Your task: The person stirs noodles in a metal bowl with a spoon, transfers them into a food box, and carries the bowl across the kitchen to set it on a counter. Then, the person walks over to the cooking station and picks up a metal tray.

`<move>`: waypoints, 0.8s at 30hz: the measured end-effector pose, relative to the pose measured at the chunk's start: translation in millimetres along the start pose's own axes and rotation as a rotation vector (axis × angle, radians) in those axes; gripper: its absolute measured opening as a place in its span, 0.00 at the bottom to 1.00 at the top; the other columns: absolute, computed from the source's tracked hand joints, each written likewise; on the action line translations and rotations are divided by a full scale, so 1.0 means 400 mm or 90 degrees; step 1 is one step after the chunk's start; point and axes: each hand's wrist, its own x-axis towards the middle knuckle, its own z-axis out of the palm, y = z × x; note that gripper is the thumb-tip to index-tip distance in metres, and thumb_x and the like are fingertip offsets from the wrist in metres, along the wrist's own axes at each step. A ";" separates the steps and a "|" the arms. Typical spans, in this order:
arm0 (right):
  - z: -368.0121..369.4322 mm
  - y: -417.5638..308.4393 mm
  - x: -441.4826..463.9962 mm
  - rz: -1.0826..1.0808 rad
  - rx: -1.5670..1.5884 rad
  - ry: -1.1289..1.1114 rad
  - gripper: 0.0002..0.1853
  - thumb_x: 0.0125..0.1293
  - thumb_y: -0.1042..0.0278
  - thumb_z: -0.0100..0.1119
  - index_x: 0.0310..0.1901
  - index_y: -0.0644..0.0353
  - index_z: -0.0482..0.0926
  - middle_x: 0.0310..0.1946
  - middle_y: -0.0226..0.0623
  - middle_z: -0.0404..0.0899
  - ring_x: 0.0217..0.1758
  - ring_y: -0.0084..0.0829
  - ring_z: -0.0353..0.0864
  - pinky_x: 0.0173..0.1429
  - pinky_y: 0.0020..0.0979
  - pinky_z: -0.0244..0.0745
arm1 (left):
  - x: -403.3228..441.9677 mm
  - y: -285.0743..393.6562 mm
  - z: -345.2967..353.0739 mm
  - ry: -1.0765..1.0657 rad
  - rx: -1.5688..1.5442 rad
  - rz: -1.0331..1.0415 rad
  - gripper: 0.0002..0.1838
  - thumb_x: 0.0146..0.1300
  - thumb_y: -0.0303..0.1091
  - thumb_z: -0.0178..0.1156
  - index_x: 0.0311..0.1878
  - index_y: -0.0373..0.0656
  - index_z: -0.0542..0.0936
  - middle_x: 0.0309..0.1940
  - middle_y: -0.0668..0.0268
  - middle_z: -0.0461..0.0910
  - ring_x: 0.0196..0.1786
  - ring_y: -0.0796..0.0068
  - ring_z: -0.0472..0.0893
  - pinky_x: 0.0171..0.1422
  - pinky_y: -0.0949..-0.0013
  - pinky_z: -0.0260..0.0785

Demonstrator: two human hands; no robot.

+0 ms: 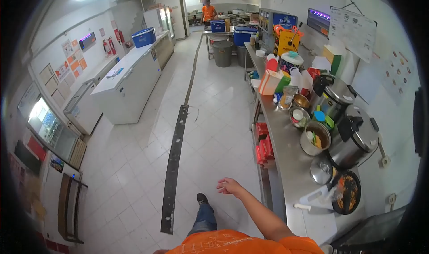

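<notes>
My right hand hangs in front of my body above the tiled floor, fingers loosely spread and holding nothing. It is left of the steel counter and touches nothing there. On that counter, nearest to me, are a white-handled knife, a white cutting board and a black pan of orange-brown food. A pot lid and a steel pot with food and utensils stand behind them. My left hand is out of sight.
Large steel cookers line the wall side of the counter. A black strip runs along the floor. To the left stands a white chest freezer. Grey bins and a person in orange are farther back.
</notes>
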 end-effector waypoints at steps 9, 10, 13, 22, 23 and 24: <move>-0.066 -0.428 0.395 -0.100 0.262 0.008 0.16 0.70 0.63 0.57 0.56 0.57 0.71 0.49 0.41 0.81 0.42 0.29 0.83 0.41 0.28 0.77 | 0.399 0.365 -0.035 -0.003 -0.030 0.225 0.25 0.60 0.45 0.68 0.54 0.40 0.77 0.35 0.62 0.81 0.36 0.66 0.82 0.35 0.55 0.73; -0.085 -0.454 0.426 -0.097 0.263 0.014 0.16 0.70 0.63 0.57 0.56 0.57 0.71 0.49 0.41 0.81 0.42 0.29 0.83 0.41 0.28 0.77 | 0.406 0.443 -0.075 -0.055 -0.138 0.172 0.22 0.60 0.44 0.67 0.52 0.41 0.77 0.35 0.63 0.81 0.36 0.66 0.82 0.36 0.56 0.73; -0.169 -0.528 0.547 -0.080 0.005 0.127 0.16 0.70 0.63 0.56 0.56 0.56 0.71 0.47 0.39 0.82 0.42 0.31 0.84 0.40 0.28 0.76 | 0.397 0.804 -0.178 -0.126 -0.242 0.103 0.18 0.61 0.42 0.66 0.48 0.41 0.78 0.36 0.64 0.82 0.38 0.66 0.83 0.39 0.60 0.73; -0.516 -0.759 0.816 -0.045 0.019 0.368 0.16 0.66 0.62 0.57 0.53 0.56 0.72 0.40 0.36 0.83 0.36 0.28 0.84 0.33 0.28 0.74 | 0.683 1.222 -0.347 -0.135 -0.074 0.157 0.20 0.64 0.44 0.63 0.51 0.42 0.75 0.42 0.65 0.81 0.41 0.67 0.82 0.43 0.61 0.74; -0.574 -0.801 0.868 -0.063 0.013 0.399 0.16 0.66 0.64 0.57 0.53 0.56 0.72 0.41 0.36 0.83 0.37 0.27 0.84 0.32 0.27 0.73 | 0.685 1.302 -0.363 -0.129 -0.097 0.144 0.20 0.64 0.44 0.63 0.51 0.42 0.75 0.42 0.65 0.81 0.40 0.67 0.82 0.43 0.61 0.74; -0.620 -0.836 0.928 -0.072 0.005 0.424 0.16 0.67 0.65 0.57 0.54 0.55 0.71 0.42 0.36 0.83 0.38 0.27 0.83 0.32 0.26 0.72 | 0.693 1.363 -0.380 -0.121 -0.096 0.148 0.20 0.64 0.45 0.62 0.52 0.42 0.75 0.42 0.64 0.81 0.40 0.67 0.82 0.42 0.61 0.74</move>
